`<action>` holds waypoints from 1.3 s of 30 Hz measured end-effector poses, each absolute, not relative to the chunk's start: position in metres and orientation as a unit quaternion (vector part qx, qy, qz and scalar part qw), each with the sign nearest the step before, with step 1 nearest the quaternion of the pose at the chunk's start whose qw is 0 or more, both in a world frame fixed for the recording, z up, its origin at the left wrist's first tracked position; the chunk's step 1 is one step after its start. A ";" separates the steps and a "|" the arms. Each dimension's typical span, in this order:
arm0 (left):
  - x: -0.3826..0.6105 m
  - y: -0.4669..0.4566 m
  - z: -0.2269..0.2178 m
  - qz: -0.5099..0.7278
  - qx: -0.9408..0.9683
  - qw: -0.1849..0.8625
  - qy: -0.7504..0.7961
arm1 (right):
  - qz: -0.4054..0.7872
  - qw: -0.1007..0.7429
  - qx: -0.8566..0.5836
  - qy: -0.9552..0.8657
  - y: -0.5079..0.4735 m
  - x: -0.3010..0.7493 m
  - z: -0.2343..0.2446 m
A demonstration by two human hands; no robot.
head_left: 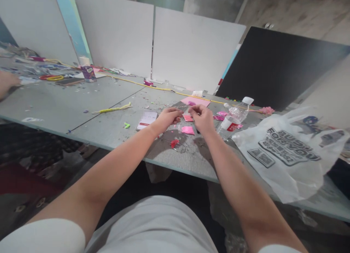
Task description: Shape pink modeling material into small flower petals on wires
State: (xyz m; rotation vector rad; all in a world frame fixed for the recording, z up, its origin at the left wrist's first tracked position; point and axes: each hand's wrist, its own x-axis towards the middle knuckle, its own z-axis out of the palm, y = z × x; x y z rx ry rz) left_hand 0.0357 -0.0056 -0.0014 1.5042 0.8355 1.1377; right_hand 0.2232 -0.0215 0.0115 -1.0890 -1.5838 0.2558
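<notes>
The fingers [177, 113] of your left hand [167, 119] curl inward with the tips partly hidden, so I cannot tell whether they grip anything. The thumb and forefinger of your right hand [202, 118] come close together, and whether something small sits between them is too fine to make out. A thin strand [182, 106] runs just beyond your left fingertips toward a purple piece [191, 103] by the right ones; I cannot tell if either touches your skin. The step in hand looks like fine two-handed work in the gap between your hands, and the next move seems to call for a light pinch and steady wrists. Between your hands lies a coral packet [187, 118], with a pink packet [187, 130] nearer you and a red piece [174, 144] on looped wire nearer still. Farther out on the surface [120, 94], a phone [147, 120] lies left of your left hand, while a bottle [236, 114] and a plastic bag [290, 154] are to your right; mind the bottle with your right forearm.
</notes>
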 end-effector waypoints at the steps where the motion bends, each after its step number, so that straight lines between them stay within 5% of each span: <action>1: 0.036 -0.005 -0.003 0.470 0.615 0.537 0.335 | 0.106 0.561 -0.458 -0.681 -0.025 0.223 0.009; 13: 0.033 -0.004 -0.005 0.447 0.580 0.613 0.297 | 0.059 0.543 -0.417 -0.726 -0.028 0.214 -0.005; 39: 0.019 -0.011 0.005 0.424 0.691 0.530 0.250 | 0.152 0.501 -0.361 -0.772 -0.039 0.223 0.012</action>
